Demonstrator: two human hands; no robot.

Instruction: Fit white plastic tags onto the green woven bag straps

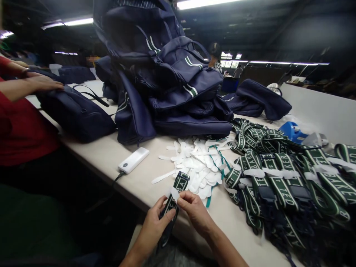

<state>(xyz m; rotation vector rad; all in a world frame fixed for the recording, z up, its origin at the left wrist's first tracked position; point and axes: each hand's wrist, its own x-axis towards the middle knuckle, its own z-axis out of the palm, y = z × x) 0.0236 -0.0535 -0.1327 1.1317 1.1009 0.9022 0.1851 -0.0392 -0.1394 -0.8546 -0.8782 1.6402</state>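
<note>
Left hand (157, 222) pinches the soft, limp green strap (174, 193) mid-length; right hand (194, 207) nips a flimsy white tag (174, 193) against it; best gripped flat.

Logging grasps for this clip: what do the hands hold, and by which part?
Both hold one folded green strap by its near end: left hand grips it from below, right hand pinches a white tab against it.

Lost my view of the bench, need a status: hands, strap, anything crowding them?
Left hand and right hand both pinching one green lettered strap, white tab at fingertips. Loose white tabs just beyond; strap heap to the right.
</note>
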